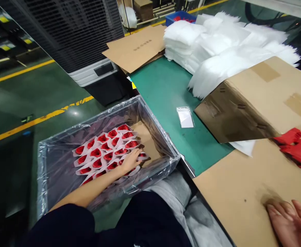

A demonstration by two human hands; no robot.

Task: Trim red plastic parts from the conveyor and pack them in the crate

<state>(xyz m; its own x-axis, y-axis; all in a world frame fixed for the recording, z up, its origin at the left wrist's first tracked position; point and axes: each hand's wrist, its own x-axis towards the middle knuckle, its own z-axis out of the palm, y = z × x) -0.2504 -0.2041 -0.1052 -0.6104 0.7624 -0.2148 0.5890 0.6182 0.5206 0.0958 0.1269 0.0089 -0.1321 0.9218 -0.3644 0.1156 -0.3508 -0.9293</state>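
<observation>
My left hand (130,161) reaches into a cardboard box lined with clear plastic (150,137) and lies flat on overlapping rows of white packets with red centres (105,154). It presses on the packets without visibly gripping any. My right hand (291,223) rests palm down, fingers spread, on a flat brown cardboard sheet (233,192) at the lower right, holding nothing. The lower end of my right arm is out of view.
A green workbench (171,92) holds a tilted cardboard box (266,99), stacks of white foam sheets (217,48), a small clear bag (185,117) and red material (294,147). A flattened carton (135,48) lies behind, and a black-and-white machine (73,37) stands left.
</observation>
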